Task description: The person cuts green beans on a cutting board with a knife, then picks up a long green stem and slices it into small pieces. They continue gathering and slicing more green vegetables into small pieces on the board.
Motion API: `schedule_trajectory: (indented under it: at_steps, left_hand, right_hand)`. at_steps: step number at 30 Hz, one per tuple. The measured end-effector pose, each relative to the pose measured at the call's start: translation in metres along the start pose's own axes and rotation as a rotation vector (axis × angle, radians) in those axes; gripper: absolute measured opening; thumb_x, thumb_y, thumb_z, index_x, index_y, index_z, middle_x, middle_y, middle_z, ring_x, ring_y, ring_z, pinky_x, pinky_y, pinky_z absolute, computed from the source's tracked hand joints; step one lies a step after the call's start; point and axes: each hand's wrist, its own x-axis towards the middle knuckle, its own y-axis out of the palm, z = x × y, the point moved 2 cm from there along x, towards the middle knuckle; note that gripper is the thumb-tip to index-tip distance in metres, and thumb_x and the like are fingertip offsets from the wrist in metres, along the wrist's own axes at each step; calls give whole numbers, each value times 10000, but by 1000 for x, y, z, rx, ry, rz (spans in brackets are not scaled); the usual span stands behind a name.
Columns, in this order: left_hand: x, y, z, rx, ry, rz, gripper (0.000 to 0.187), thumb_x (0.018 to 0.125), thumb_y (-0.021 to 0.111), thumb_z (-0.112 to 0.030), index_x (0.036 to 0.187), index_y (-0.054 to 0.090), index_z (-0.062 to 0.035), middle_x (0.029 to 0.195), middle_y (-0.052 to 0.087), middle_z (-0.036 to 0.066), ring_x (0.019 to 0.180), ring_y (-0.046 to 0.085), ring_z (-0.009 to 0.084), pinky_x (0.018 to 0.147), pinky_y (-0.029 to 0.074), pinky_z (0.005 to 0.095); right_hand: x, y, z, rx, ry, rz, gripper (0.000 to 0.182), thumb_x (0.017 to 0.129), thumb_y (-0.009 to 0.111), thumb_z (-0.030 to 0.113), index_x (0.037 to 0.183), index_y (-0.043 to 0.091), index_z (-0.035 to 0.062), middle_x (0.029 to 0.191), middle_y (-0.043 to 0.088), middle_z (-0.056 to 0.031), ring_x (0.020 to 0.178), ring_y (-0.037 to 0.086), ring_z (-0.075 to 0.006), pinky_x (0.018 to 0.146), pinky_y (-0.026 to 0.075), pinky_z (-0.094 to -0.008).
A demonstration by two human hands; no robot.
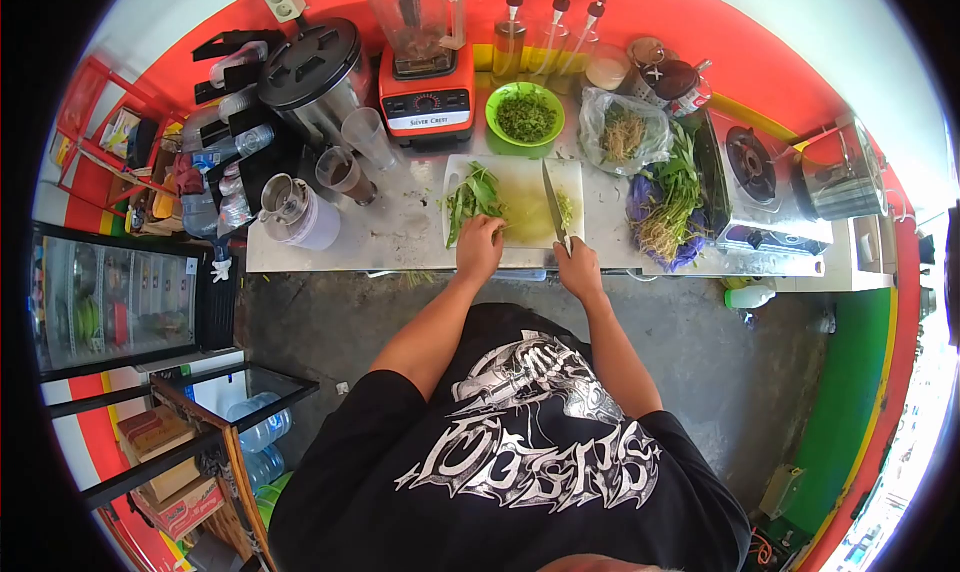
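Note:
A white cutting board (pixel 528 230) lies near the counter's front edge, its middle stained yellow-green. On its left half rests a bunch of green leaves (pixel 472 194), and my left hand (pixel 482 247) is closed over the near end of it. My right hand (pixel 578 269) grips the handle of a knife (pixel 554 200), whose blade points away from me across the board's right side. Some chopped green bits (pixel 566 210) lie just right of the blade. Behind the board stands a green bowl (pixel 494 127) holding chopped greens (pixel 526 118).
To the right are a plastic bag (pixel 598 152) of roots, leafy stems (pixel 676 197) on purple wrapping, and a gas stove (pixel 752 167). A red blender (pixel 428 97), a steel container (pixel 318 92), plastic cups (pixel 345 177), a white tub (pixel 305 227) and pump bottles (pixel 508 47) stand behind and left.

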Motion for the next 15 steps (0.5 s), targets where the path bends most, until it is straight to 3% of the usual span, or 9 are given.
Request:
schedule_trajectory:
  at_steps: [8,15]
  left_hand:
    - [4,-6,-21,134,133,15,378,807,623,-11,1172,685,-89,1119,594,101,1095,536,330,960,460,447]
    - [21,11,-31,73,123,66,411,796,619,17,1189,681,-83,1148,597,113,1131,537,340,996,457,432]
  right_hand:
    - [5,-14,14,65,43,22,500,1007,551,396,891,684,-72,793,667,-295,821,663,-464,748,486,-509]
    - [6,-17,2,66,92,69,530,1023,521,412,884,693,-69,756,666,-266,813,669,-435,768,493,-475]
